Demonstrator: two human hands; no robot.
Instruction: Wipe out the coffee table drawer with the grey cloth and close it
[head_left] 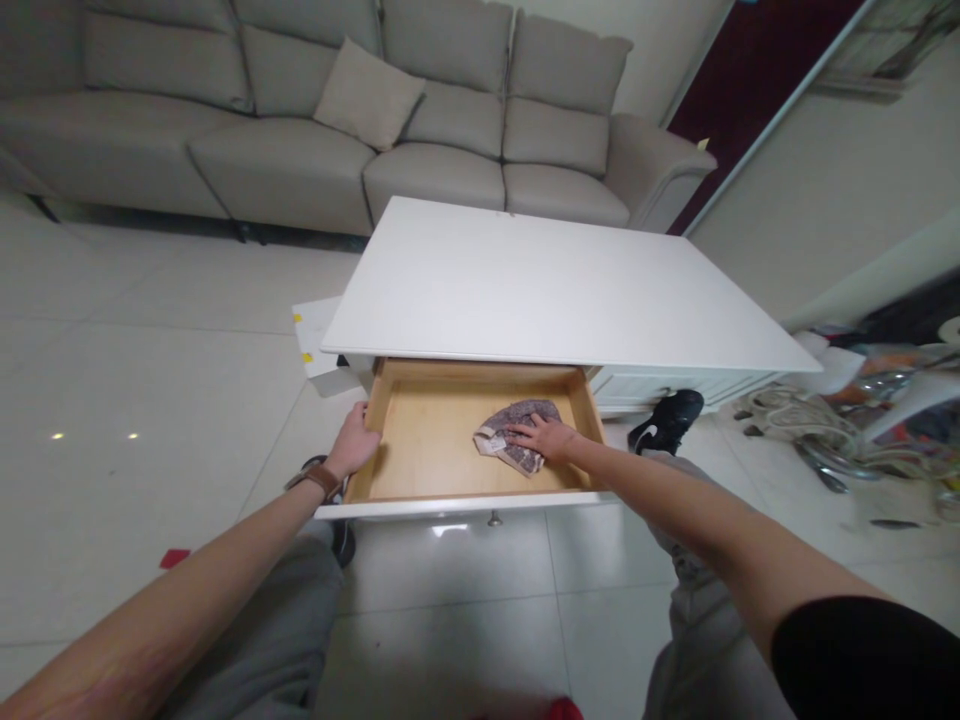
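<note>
A white coffee table (pixel 555 290) has its wooden drawer (pixel 420 440) pulled out toward me. Inside the drawer lies a crumpled patterned grey cloth (pixel 517 420). My right hand (pixel 547 437) rests flat on the cloth, fingers stretched out over it. My left hand (pixel 354 441), with a brown watch strap on the wrist, grips the drawer's left side wall, fingers curled over the edge.
A grey sofa (pixel 315 120) with a cushion stands behind the table. White paper or a box (pixel 319 350) lies on the floor left of the table. Cables and clutter (pixel 847 420) fill the floor at right. My knees and a black shoe (pixel 667 420) are near the drawer.
</note>
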